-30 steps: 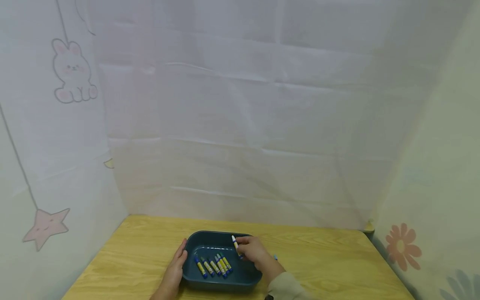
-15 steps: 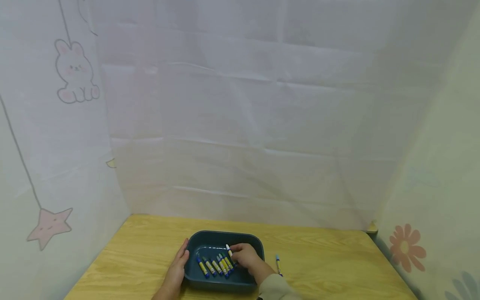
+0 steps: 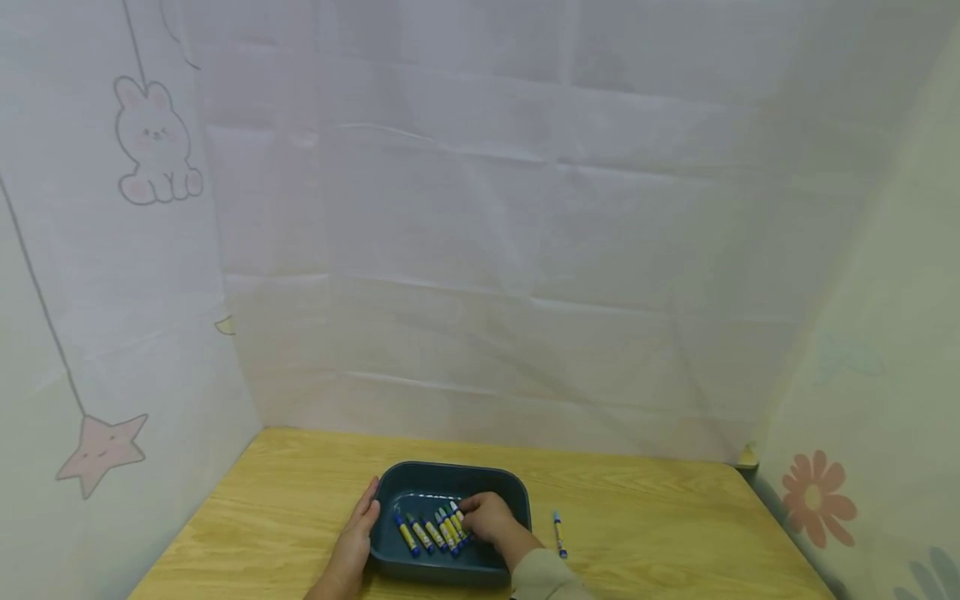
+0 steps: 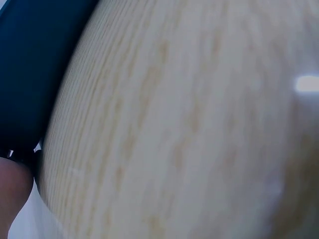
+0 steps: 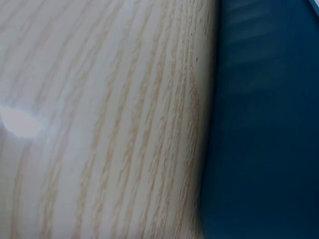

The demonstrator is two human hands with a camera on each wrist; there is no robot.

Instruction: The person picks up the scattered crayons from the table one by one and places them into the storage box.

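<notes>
A dark teal rectangular tray [image 3: 442, 571] stands on the wooden table. Several crayons [image 3: 406, 534] with yellow wrappers and blue ends lie side by side in its left half, slanting the same way. Inside the tray, my right hand [image 3: 489, 518] pinches a white-tipped crayon [image 3: 455, 508] at the right end of the row. My left hand [image 3: 351, 540] rests along the tray's left outer wall, fingers pointing forward and thumb close to the rim. In the left wrist view, part of this hand [image 4: 12, 186] shows below the tray wall [image 4: 40, 64].
One crayon with a light blue tip [image 3: 559, 535] lies on the wooden table [image 3: 660, 517] to the right of the tray. The tray's outer wall [image 5: 264, 119] fills the right side of the right wrist view. Pale printed sheets [image 3: 510, 250] enclose the table at the back and sides.
My right hand has moved left and down with the white-tipped crayon, bringing it beside the others. The crayon on the table has come into full view. The left hand stays at the tray.
</notes>
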